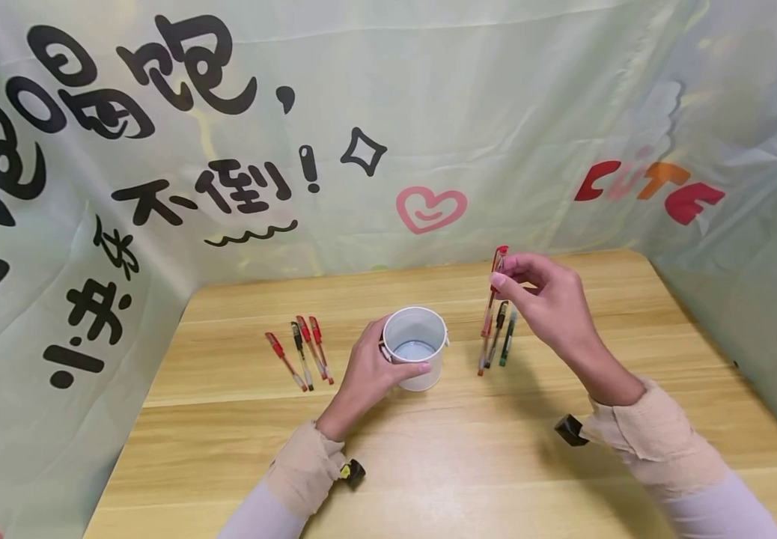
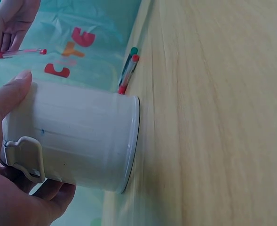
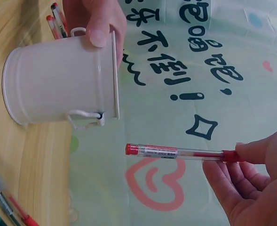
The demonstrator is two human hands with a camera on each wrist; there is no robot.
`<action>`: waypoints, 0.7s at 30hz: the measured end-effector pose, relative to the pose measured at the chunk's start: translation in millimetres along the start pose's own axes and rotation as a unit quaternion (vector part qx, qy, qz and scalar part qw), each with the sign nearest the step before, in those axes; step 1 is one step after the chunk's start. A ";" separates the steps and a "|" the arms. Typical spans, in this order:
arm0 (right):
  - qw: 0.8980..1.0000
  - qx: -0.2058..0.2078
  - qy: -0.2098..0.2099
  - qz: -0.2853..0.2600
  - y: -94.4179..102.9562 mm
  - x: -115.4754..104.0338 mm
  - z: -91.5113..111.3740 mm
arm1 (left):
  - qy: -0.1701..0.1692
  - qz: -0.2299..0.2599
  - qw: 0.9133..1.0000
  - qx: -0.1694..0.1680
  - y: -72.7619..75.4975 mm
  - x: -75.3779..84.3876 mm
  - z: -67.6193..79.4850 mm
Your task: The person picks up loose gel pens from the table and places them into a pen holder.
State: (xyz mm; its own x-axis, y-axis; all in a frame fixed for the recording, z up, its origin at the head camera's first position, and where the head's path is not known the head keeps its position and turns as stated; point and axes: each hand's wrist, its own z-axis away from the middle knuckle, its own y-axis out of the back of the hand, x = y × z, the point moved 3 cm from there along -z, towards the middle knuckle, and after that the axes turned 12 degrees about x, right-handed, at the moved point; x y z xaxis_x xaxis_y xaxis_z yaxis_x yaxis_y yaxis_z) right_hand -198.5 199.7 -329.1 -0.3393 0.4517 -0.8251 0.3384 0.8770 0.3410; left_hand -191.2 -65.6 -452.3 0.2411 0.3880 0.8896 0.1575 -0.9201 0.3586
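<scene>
My left hand [image 1: 367, 368] grips a small white bucket [image 1: 433, 374], the thumb lying across its near side by the rim and the other fingers round the left. Only the bare bottom shows inside. To the right of it and higher, my right hand [image 1: 557, 303] pinches a red gel pen [image 3: 176, 153] at its red capped end between thumb and fingers. In the head view the pen hangs steeply with the cap at the top. Below it on the table lie a black pen [image 1: 496, 335], a green pen [image 1: 508, 338] and another red pen, partly hidden.
Left of the bucket several pens lie side by side: red pens [image 1: 284, 361] and a black pen [image 1: 302, 355]. The wooden table [image 1: 227, 449] ends at the back and sides against a printed cloth [image 1: 530, 112]. Small wrist cameras [image 1: 570, 430] are strapped to both sleeves.
</scene>
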 end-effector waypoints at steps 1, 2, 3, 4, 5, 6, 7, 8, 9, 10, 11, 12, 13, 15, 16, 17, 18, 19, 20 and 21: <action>1.000 0.001 0.003 -0.004 -1.0 -1.2 0.2 | 0.001 0.001 1.000 0.000 0.2 -0.1 0.0; 1.000 0.002 0.002 -0.011 -2.1 -2.2 0.4 | 0.002 0.002 1.000 0.000 0.3 -0.1 0.1; 1.000 0.003 0.002 -0.015 -3.2 -3.3 0.6 | 0.005 0.005 1.000 -0.001 0.5 -0.2 0.4; 1.000 0.003 0.001 -0.018 -4.3 -4.4 0.9 | 0.007 0.007 1.000 -0.001 0.6 -0.3 0.8; 1.000 0.003 0.000 -0.023 -5.7 -5.5 1.1 | 0.010 0.008 1.000 -0.001 0.7 -0.4 1.2; 1.000 0.001 0.001 -0.026 -7.2 -6.8 1.2 | 0.012 0.009 1.000 -0.002 0.8 -0.5 1.7; 0.999 -0.001 -0.001 -0.032 -8.7 -7.8 1.4 | 0.014 0.009 1.000 -0.003 0.6 -0.8 2.1; 0.999 -0.002 -0.003 -0.038 -10.1 -8.8 1.6 | 0.016 0.011 1.000 -0.004 0.6 -0.8 2.6; 0.999 -0.004 -0.003 -0.041 -11.6 -10.0 1.6 | 0.018 0.011 1.000 -0.004 0.5 -1.0 2.9; 0.999 -0.006 -0.003 -0.046 -13.4 -11.2 1.6 | 0.019 0.010 1.000 -0.004 0.5 -1.1 3.3; 0.999 -0.007 -0.003 -0.051 -15.3 -12.2 1.5 | 0.019 0.008 1.000 -0.004 0.5 -1.3 3.6; 0.998 -0.009 -0.003 -0.055 -17.2 -13.3 1.5 | 0.019 0.007 1.000 -0.004 0.5 -1.3 4.1; 0.998 -0.012 -0.002 -0.057 -19.2 -14.3 1.5 | 0.019 0.007 1.000 -0.003 0.6 -1.4 4.3; 0.998 -0.016 0.001 -0.060 -23.5 -16.3 1.4 | 0.018 0.005 1.000 -0.002 0.8 -1.7 4.6; 0.998 -0.019 0.004 -0.060 -25.6 -17.2 1.6 | 0.018 0.004 1.000 -0.002 0.9 -1.6 5.0; 0.998 -0.021 0.006 -0.061 -27.8 -18.0 1.9 | 0.017 0.002 1.000 -0.002 1.1 -1.6 5.2; 0.998 -0.024 0.009 -0.062 -30.0 -19.2 2.0 | 0.017 0.002 1.000 -0.002 1.4 -1.6 5.5; 0.998 -0.027 0.011 -0.063 -32.3 -20.1 2.2 | 0.015 -0.001 1.000 -0.001 1.7 -1.5 5.7; 0.997 -0.030 0.014 -0.065 -34.8 -21.0 2.4 | 0.014 -0.003 1.000 0.000 2.1 -1.4 6.1; 0.997 -0.034 0.017 -0.064 -37.4 -21.6 2.6 | 0.014 -0.005 1.000 0.000 2.6 -1.1 6.6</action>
State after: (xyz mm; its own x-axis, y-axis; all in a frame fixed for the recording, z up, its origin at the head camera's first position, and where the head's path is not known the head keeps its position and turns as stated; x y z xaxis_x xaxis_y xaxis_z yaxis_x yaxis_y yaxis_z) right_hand -201.6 156.7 -325.3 -0.4066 0.3392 -0.8483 0.2303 0.9366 0.2641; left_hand -184.8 -68.1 -454.2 0.2123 0.3958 0.8935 0.1602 -0.9160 0.3677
